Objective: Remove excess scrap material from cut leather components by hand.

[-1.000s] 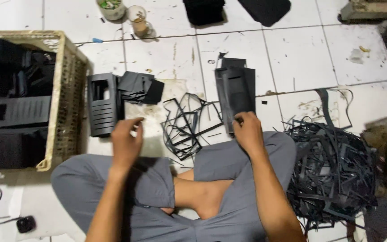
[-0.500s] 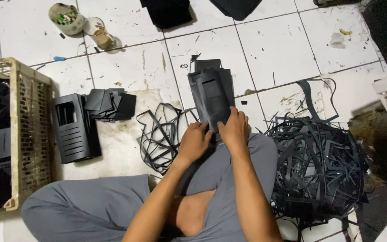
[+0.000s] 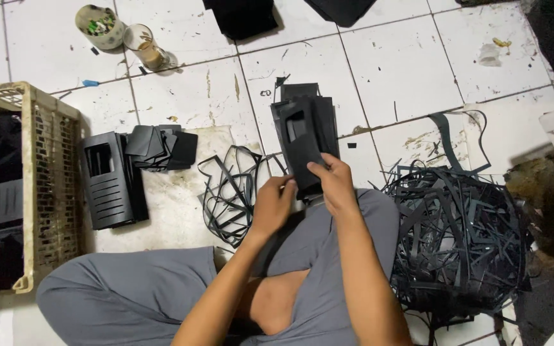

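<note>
Black slotted card stack (image 3: pixel 308 138), hand-held

1 s ago the left hand (image 3: pixel 274 204) lay over by the slotted black stack (image 3: pixel 111 181), w/ the right hand (image 3: pixel 333 184) alone at the black card stack (image 3: pixel 307 138). Left has since crossed over; both now grip that stack's near end, lifted off the floor slightly.

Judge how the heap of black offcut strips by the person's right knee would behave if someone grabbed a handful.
The heap of black strips would probably come up tangled, since the thin bands loop through each other. Each strip looks floppy and light, curling rather than lying straight. Loose ends trail over the tiled floor, so some would likely drag or drop off.
</note>
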